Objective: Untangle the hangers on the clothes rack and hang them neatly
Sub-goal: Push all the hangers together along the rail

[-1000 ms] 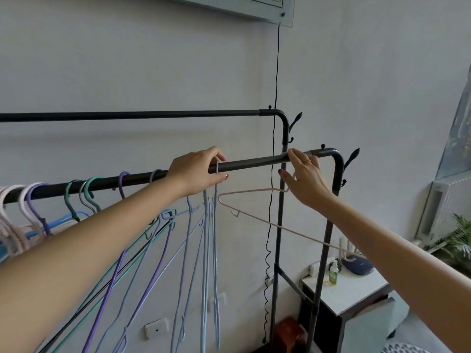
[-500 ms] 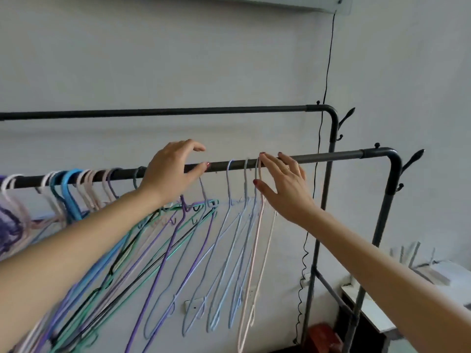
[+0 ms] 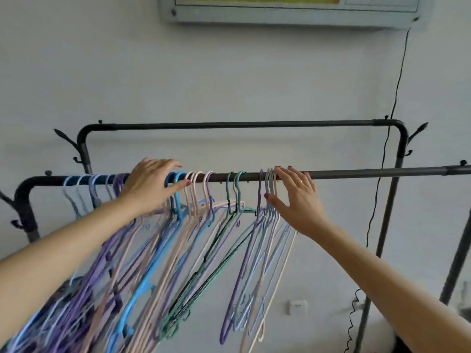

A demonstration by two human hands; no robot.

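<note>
We find the hangers [image 3: 193, 225] crowded on the front rail [image 3: 369, 173], lower frames crossing; left hand [image 3: 150, 186] and right hand [image 3: 297, 197] rest there, fingers straight, gripping nothing; we judge them light, springy, snag-prone; lift each by its hook.

Black clothes rack [image 3: 356, 173], two horizontal rails. Front rail carries all the hangers [image 3: 193, 225], hooked over it from the left bend to about mid-span: purple, light blue, bright blue, pink, green, grey. Bodies slant down-left, overlapping, densest at left. Right stretch of front rail bare. Rear rail [image 3: 242, 124] sits higher, nearer the wall.
</note>
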